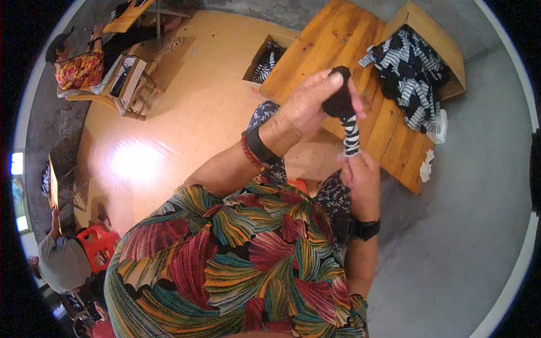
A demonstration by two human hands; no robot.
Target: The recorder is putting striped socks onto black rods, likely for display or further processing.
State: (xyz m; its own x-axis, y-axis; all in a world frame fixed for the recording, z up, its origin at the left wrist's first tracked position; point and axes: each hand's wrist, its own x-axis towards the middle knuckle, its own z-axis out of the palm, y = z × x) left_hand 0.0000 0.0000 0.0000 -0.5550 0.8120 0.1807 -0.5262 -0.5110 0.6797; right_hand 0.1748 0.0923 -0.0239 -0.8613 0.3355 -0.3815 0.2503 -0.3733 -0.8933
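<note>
In front of me I hold up a knitted piece [340, 100] with a wide black end and a narrow black-and-white striped end; I cannot tell whether it is a sock or a glove. My left hand [307, 104] grips the black part, its thumb pressed on the front and its fingers behind. Below it, my right hand [362, 174] pinches the tip of the striped part. The piece is stretched between both hands, over the edge of a wooden table [315, 50].
A tipped cardboard box [439, 34] spills a pile of black and grey-striped knitted pieces [408, 73] onto the table. Left of the table stands a smaller box [253, 79] holding similar pieces. Crumpled white tissue [426, 166] lies by the edge. Other people sit at the far left.
</note>
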